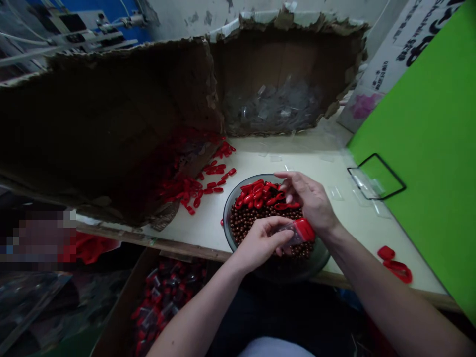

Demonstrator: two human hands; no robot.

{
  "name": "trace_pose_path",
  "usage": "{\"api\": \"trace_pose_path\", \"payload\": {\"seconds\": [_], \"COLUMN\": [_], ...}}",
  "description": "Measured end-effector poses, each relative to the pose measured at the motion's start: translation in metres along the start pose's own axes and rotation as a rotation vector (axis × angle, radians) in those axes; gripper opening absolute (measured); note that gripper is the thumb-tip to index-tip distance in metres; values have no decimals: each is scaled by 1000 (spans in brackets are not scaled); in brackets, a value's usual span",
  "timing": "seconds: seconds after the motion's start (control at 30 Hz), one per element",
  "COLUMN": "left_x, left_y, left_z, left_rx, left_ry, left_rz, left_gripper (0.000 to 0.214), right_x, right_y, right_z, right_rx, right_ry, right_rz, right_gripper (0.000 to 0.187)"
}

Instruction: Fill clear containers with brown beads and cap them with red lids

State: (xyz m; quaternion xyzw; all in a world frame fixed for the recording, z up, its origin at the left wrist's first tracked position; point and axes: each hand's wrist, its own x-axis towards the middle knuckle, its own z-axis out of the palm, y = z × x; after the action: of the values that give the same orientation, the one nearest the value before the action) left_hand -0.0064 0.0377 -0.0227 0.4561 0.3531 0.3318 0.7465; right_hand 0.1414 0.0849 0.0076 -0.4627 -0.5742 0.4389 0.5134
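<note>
From where I stand, the work looks to be at the handling of one small container over the round bowl (319, 263), which sits at the front edge of the pale surface (253, 153). The left hand (262, 243) is closed in a pinch on a clear plastic container (290, 237) above the bowl's front half, the red cap (305, 230) at the end pointing away from that hand. The right hand (312, 198) hangs over the bowl's right side, loosely curled and part open; I see nothing gripped in it, and can't tell whether its fingertips touch the red plastic clips (256, 196) heaped at the back of the bowl. Under them lie glossy brown beads (241, 223). To my judgement, the next move calls for a steady left pinch and light right fingers, so that neither clips nor beads get knocked over the rim. More red pieces (189, 191) spill left of the bowl from a torn cardboard box (92, 124); a carton of clear plastic pieces (286, 104) stands behind it.
</note>
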Motion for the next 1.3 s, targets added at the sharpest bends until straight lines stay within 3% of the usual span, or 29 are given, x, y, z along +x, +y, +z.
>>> {"api": "trace_pose_path", "payload": {"seconds": [0.13, 0.3, 0.5, 0.63, 0.7, 0.8, 0.9, 1.0, 1.1, 1.2, 1.23, 1.3], "left_x": [-2, -5, -7, -10, -15, -23, -33, -46, -68, -102, -115, -143], "left_y": [3, 1, -4, -6, -5, -1, 5, 8, 2, -12, -19, -38], "left_z": [12, 26, 31, 28, 23, 10, -6, -23, -47, -85, -99, -128], "left_rx": [118, 262, 275, 175, 81, -57, -158, -146, -56, 35, 60, 126], "left_ry": [106, 266, 275, 167, 128, 190, 287, 400, 628, 951, 1062, 1266], "left_rz": [80, 216, 185, 34, -35, -46, -25, -6, 46, 89, 86, 43], "left_gripper": [30, 43, 40, 39, 39, 38, 36, 33, 31, 35, 37, 43], "right_x": [-5, -16, -26, -32, -28, -9, 16, 33, 38, 34, 31, 21], "right_y": [0, -7, -8, -4, 4, 33, 82, 132, 162, 168, 165, 154], "right_z": [10, 16, 17, 15, 1, -49, -113, -159, -179, -188, -189, -186], "right_rx": [63, 36, -27, 36, 60, -106, -641, -1115, -1216, -1162, -1118, -920], "right_ry": [-13, 58, 226, 192, 193, 304, 427, 356, 322, 353, 359, 290], "right_rz": [18, -25, -21, -2, 10, 51, 194, 331, 438, 504, 492, 309], "right_gripper": [40, 43, 44, 44, 48, 47, 40, 49, 51, 50, 51, 60]}}
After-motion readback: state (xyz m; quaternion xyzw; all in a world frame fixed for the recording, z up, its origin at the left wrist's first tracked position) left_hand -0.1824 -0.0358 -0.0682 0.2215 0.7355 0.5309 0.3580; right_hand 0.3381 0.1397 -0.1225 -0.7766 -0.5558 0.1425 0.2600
